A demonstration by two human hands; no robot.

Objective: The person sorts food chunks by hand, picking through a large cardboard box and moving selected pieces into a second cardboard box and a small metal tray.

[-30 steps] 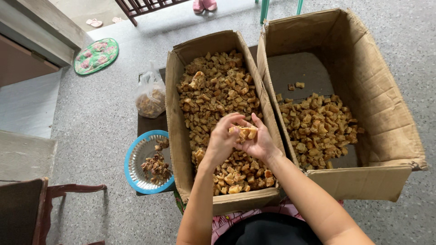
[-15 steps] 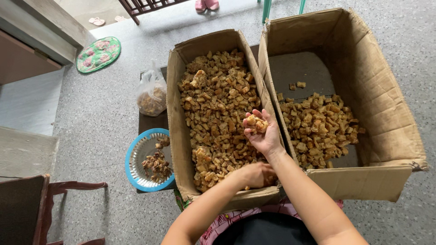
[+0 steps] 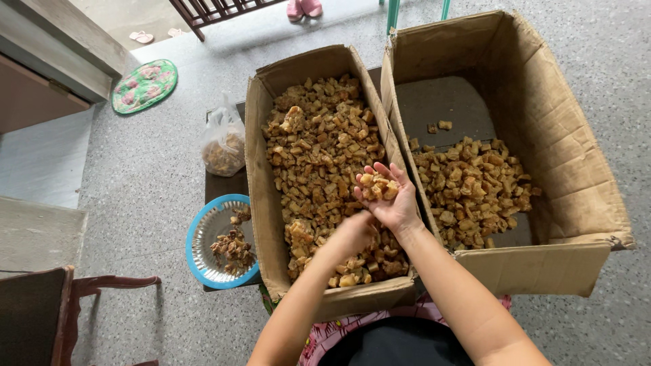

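Observation:
Two open cardboard boxes stand side by side. The left box (image 3: 259,169) is nearly full of golden-brown crispy chunks (image 3: 319,149). The right box (image 3: 563,142) holds a smaller heap of the same chunks (image 3: 475,183) near its front. My right hand (image 3: 390,200) is palm up over the left box, near the wall between the boxes, cupping a handful of chunks (image 3: 376,186). My left hand (image 3: 352,234) is blurred, just below and left of it, low over the chunks in the left box. Whether it holds anything is unclear.
A blue-rimmed plate (image 3: 203,244) with dark scraps sits left of the boxes. Behind it stands a knotted plastic bag (image 3: 224,146) of pieces. A round green mat (image 3: 144,85) lies on the speckled floor at far left. A wooden chair (image 3: 68,305) is at bottom left.
Both hands were together over the left box holding chunks. The left hand dropped toward the box's front, then came back up; the right hand stays raised with its handful.

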